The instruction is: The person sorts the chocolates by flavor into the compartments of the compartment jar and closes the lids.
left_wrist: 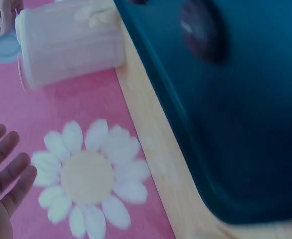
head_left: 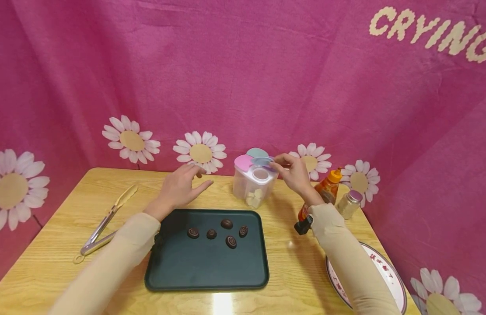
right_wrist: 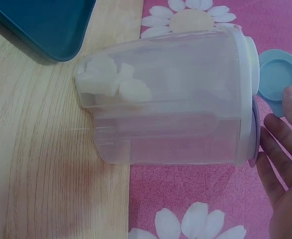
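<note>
A clear plastic storage container (head_left: 240,186) with pink, green, purple and blue flip lids stands behind the tray. Its blue lid (right_wrist: 278,79) is raised, baring a round opening (head_left: 260,174) in the white top. My right hand (head_left: 295,176) pinches the edge of that lid between thumb and index finger, while its other fingers lie beside the purple lid (right_wrist: 254,132). Pale white pieces (right_wrist: 103,77) lie at the bottom of one compartment. Over the dark tray's (head_left: 203,271) back left edge, my left hand (head_left: 180,186) hovers with fingers apart, holding nothing.
Several dark chocolates (head_left: 231,241) lie on the tray. Metal tongs (head_left: 103,225) rest at the left. To the right stand a sauce bottle (head_left: 328,187) and a purple-capped jar (head_left: 348,205), with a white plate (head_left: 388,280) nearer me. A pink cloth (head_left: 243,78) hangs behind.
</note>
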Demonstrator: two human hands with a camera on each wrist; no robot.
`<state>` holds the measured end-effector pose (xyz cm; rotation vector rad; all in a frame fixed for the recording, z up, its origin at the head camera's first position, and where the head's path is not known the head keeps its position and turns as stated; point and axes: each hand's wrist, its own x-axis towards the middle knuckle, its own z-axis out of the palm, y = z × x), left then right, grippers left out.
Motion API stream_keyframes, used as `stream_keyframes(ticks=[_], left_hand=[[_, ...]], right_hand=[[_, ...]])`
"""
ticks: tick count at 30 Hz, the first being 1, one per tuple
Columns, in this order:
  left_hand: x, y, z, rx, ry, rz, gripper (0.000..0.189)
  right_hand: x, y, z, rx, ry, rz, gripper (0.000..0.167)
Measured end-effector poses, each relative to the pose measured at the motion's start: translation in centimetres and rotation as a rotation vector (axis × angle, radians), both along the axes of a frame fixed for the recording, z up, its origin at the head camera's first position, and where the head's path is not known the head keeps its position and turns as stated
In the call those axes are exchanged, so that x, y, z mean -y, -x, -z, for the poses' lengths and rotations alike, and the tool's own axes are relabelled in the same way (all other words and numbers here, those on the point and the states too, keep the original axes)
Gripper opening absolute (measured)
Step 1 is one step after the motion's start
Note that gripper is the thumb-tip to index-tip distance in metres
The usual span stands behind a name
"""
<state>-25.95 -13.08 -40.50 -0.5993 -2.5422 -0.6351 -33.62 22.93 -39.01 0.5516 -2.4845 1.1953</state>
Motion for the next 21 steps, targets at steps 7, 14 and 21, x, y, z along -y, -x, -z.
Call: stream_keyframes(ticks=[7, 14, 21], left_hand=[[-4.2, 1.9, -0.3, -0.016, -0.199, 0.084, 0.031], [-7.7, 3.2, -0.5, -0.001, -0.409, 0.113, 0.027], [-10.7, 4.6, -0.7, 0.014, -0.547, 0.1, 0.024]], right_hand=[[0.0, 0.0, 0.2, -0.011, -0.002, -0.008, 0.017], [0.1, -0.1, 0.2, -0.021, -0.01, -0.011, 0.016], [0.1, -0.2, 0.1, -0.034, -0.014, -0.011, 0.016]])
